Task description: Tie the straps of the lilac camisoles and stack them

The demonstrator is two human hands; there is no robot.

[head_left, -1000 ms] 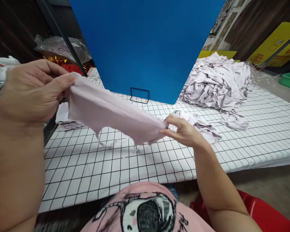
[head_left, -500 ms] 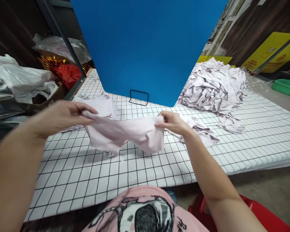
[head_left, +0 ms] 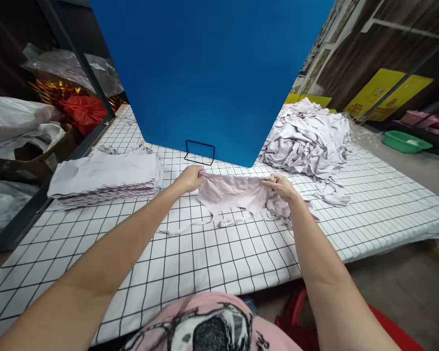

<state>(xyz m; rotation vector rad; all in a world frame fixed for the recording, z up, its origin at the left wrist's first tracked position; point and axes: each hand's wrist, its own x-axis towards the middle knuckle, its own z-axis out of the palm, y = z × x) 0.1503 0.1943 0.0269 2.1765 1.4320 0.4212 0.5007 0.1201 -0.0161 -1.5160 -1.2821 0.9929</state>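
Note:
A pale pinkish-white piece of fabric [head_left: 237, 192] hangs stretched between my two hands, with narrow strips trailing from its lower edge onto the table. My left hand [head_left: 190, 179] pinches its upper left corner. At the upper right corner my right hand [head_left: 282, 186] grips it between thumb and fingers. Just behind and below the right hand lie a few crumpled pieces of the same cloth [head_left: 278, 207]. To the left of my hands a neat stack of flat fabric pieces [head_left: 106, 175] rests on the checked tablecloth [head_left: 190, 263].
A big heap of crumpled fabric [head_left: 310, 139] sits at the back right. A large blue board [head_left: 212, 73] rises behind my hands, a thin black wire frame [head_left: 199, 152] at its base. Plastic bags [head_left: 18, 117] fill the left side; a green basin [head_left: 406, 141] stands far right.
Both hands have moved to the right with the fabric, now held farther away. The stack at left has come fully into view, and the view has shifted slightly.

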